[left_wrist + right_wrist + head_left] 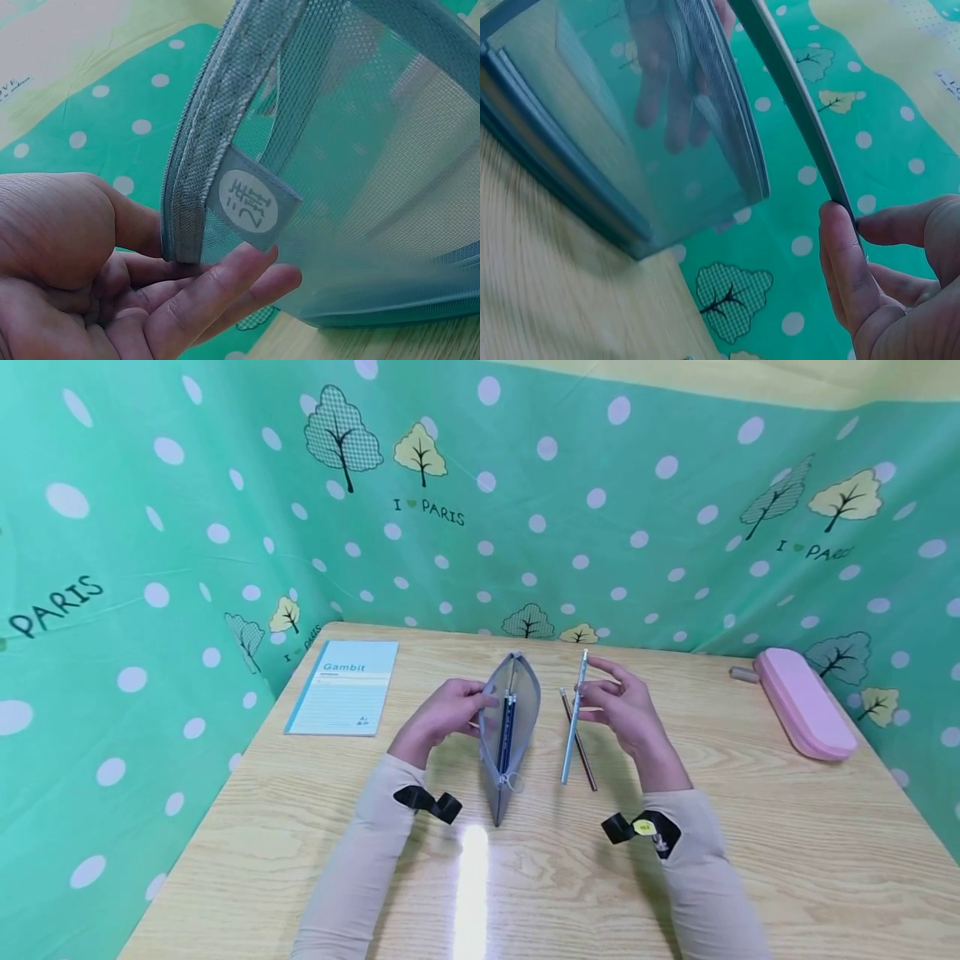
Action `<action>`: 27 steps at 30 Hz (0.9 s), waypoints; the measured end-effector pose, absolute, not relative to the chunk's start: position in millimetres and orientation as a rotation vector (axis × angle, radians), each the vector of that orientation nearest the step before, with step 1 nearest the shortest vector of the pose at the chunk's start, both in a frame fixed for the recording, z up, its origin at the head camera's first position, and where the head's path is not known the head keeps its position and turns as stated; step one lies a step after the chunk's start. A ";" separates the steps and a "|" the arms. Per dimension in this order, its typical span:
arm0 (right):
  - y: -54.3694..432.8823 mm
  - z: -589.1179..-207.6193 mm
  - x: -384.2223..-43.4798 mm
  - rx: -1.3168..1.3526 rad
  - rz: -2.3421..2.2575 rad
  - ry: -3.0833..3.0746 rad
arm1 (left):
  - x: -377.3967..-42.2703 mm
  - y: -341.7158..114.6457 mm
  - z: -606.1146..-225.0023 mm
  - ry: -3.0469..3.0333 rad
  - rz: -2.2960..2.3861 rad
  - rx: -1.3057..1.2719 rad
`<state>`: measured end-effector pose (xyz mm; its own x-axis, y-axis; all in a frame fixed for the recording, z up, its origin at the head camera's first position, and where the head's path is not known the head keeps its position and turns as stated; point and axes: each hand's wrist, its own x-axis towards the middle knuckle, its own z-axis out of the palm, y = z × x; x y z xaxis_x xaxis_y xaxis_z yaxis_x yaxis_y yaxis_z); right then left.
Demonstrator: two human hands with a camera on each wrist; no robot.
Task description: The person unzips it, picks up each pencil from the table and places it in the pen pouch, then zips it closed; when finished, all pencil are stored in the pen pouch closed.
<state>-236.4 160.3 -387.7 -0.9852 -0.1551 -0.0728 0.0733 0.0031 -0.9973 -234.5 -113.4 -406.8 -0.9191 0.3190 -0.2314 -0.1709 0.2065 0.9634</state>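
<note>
A grey mesh zip pouch stands upright on the table with its mouth spread open. My left hand pinches its left rim near a small cloth label, thumb on one side and fingers on the other. Dark blue pencils lean inside the pouch, their lower ends hidden. Just to the right, my right hand holds a light blue pencil near its upper end, between thumb and fingertips. That pencil slants downward beside the pouch. Behind it, a dark red pencil lies on the wooden table.
A light blue notebook lies at the back left of the table. At the right are a pink pencil case and a small grey cylindrical piece. A green dotted curtain encloses the table's back and sides.
</note>
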 end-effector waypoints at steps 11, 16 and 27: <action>130.9 -383.3 -238.3 -0.117 -2.126 2.089 | -234.0 -114.0 -406.9 2.106 1.766 0.148; 113.9 -382.9 -239.6 -0.101 -2.157 2.065 | -234.6 -113.9 -405.7 2.102 1.768 0.144; 99.8 -383.9 -238.9 -0.007 -2.237 2.051 | -236.1 -112.6 -407.3 2.121 1.741 0.132</action>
<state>-238.9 99.8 -383.9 -0.9943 -0.0816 -0.0683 0.0751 -0.0836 -0.9937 -236.1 -112.6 -407.3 -0.9190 0.3147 -0.2375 -0.1716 0.2230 0.9596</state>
